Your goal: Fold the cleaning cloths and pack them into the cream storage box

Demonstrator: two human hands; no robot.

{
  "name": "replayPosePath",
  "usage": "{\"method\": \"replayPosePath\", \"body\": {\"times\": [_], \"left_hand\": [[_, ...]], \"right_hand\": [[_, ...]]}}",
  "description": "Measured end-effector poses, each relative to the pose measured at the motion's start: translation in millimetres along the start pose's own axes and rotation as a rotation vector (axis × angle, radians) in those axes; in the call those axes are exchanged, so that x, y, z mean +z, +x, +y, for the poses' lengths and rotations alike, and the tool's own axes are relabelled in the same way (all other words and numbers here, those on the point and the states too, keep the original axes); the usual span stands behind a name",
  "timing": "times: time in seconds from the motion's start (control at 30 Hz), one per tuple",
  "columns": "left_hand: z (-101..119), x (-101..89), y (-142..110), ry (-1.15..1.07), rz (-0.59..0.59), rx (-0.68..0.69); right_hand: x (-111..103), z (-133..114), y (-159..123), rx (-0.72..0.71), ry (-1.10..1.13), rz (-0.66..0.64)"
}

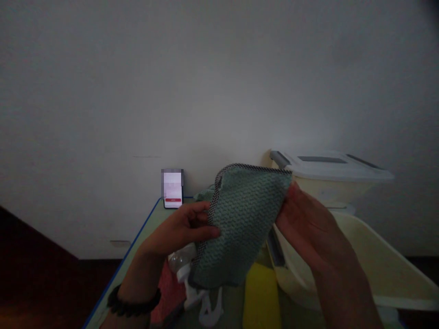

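A green knitted cloth [240,224] with a dark checked edge hangs in the air between both hands. My left hand [181,228] pinches its left edge with thumb and fingers closed on the fabric. My right hand [308,228] grips the upper right corner, fingers behind the cloth. A black bracelet sits on my left wrist. Below the cloth lie a clear spray bottle [181,265] with a white trigger and a yellow cloth [260,297].
A phone [172,188] with a lit screen leans against the white wall at the back of the blue-edged table [137,237]. Cream plastic bins stand at the right, one lidded [329,171] and one open tub [377,269]. A red cloth [169,292] lies near my left wrist.
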State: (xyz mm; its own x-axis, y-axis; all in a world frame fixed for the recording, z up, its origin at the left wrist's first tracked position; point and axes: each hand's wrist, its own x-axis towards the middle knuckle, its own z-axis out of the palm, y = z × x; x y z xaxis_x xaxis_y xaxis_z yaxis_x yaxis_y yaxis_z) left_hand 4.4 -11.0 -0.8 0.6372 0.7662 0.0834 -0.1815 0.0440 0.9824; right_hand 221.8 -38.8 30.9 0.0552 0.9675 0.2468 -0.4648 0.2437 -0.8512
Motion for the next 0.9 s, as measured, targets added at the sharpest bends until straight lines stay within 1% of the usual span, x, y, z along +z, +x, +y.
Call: {"method": "replayPosePath", "body": {"times": [0.1, 0.17, 0.23, 0.33, 0.43, 0.5, 0.57, 0.63, 0.7, 0.73, 0.83, 0.9], "left_hand": [[5, 3.1, -7, -0.133, 0.135, 0.119], [10, 6.8, -13, -0.188, 0.213, 0.147], [14, 9.8, -15, -0.214, 0.263, 0.140], [14, 7.7, -14, -0.221, 0.269, 0.124], [7, -1.6, -8, -0.177, 0.228, 0.140], [3, -7.7, -4, -0.122, 0.229, 0.163], [1, -11.1, -1, -0.024, 0.270, 0.174], [1, -11.6, 1, 0.099, 0.318, 0.184], [2, -9.8, 1, 0.190, 0.331, 0.219], [3, -8.4, 1, 0.204, 0.331, 0.258], [6, -4.0, 0, 0.177, 0.308, 0.366], [6, -2.3, 0, 0.156, 0.306, 0.403]], "right_hand": [[1, 4, -3, 0.128, -0.027, -0.240], [3, 8, -7, 0.203, -0.027, -0.352], [5, 10, -12, 0.242, -0.044, -0.402], [7, 10, -16, 0.235, -0.128, -0.352], [6, 9, -14, 0.163, -0.231, -0.268], [3, 8, -11, 0.082, -0.326, -0.241], [0, 7, -8, -0.056, -0.454, -0.243], [-2, 5, -8, -0.221, -0.572, -0.278], [-3, 3, -10, -0.341, -0.619, -0.316], [-3, 2, -12, -0.358, -0.615, -0.317], [-5, -2, -16, -0.338, -0.629, -0.301], [-8, -4, -16, -0.359, -0.707, -0.344]]}}
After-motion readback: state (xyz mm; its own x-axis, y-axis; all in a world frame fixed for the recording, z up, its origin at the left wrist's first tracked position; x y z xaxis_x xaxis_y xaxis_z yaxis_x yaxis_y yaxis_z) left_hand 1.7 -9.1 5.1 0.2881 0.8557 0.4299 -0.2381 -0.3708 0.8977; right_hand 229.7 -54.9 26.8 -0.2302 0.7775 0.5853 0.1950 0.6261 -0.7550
